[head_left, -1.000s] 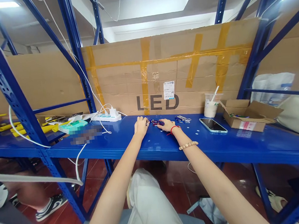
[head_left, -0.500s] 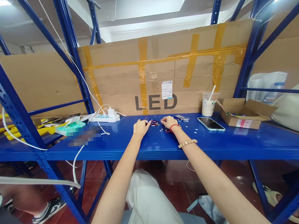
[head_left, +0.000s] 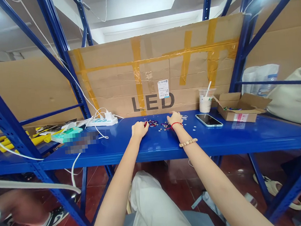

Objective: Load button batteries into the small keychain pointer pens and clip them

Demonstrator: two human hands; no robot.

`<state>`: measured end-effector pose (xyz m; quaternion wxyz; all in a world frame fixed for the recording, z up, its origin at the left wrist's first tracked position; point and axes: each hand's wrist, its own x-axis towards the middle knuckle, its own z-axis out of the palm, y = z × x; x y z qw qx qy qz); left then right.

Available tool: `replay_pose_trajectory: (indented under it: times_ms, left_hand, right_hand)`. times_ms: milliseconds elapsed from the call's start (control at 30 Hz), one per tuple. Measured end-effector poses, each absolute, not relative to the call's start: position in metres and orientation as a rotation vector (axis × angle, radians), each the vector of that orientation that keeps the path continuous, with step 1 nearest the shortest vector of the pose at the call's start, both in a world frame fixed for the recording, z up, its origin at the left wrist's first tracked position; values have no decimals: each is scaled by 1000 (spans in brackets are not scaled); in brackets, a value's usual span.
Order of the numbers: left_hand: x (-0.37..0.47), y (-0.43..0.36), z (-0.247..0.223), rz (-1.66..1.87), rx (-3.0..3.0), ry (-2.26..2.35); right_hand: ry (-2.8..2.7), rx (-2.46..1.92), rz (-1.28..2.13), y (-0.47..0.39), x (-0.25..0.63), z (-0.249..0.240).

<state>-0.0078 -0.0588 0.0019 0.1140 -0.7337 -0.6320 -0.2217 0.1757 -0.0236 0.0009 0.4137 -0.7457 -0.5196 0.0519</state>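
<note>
My left hand (head_left: 139, 130) is closed with its thumb side up, and a small red piece (head_left: 146, 124) sticks out of its grip; its kind is too small to make out. Just right of that hand lies a cluster of small red and blue shiny pieces (head_left: 153, 123) on the blue shelf. My right hand (head_left: 175, 118) reaches down over more small dark and metallic pieces (head_left: 164, 125), fingers somewhat apart, fingertips partly hidden. Beyond its fingers, some silvery-white pieces (head_left: 184, 117) show. A red string and a beaded bracelet circle the right wrist.
To the right stand a phone (head_left: 209, 120), a plastic cup with a straw (head_left: 205, 100) and an open cardboard box (head_left: 241, 110). A white power strip (head_left: 102, 122) with cables sits left, near yellow tubes (head_left: 40, 139). Taped cardboard (head_left: 116, 84) closes the back.
The view has shifted a little. My right hand has moved right and away from me, its fingers opening from a pinch. My left hand has closed more tightly around the red piece.
</note>
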Motion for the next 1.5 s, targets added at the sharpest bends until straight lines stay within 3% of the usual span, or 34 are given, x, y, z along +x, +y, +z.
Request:
replay_pose_trajectory:
  times_ms: [333,900,1500]
  left_hand:
    - [-5,-64,4,-524,-2289,-1774]
    - [-6,-61,0,-614,-2333,-1781]
    - [-8,-64,-2,-680,-2334,-1806]
  right_hand:
    - [-1487,-1830,294,-13,181,-8]
    - [-1386,-1127,497,2,159,-14]
    - [-1599,-1296,172,-11,155,-12]
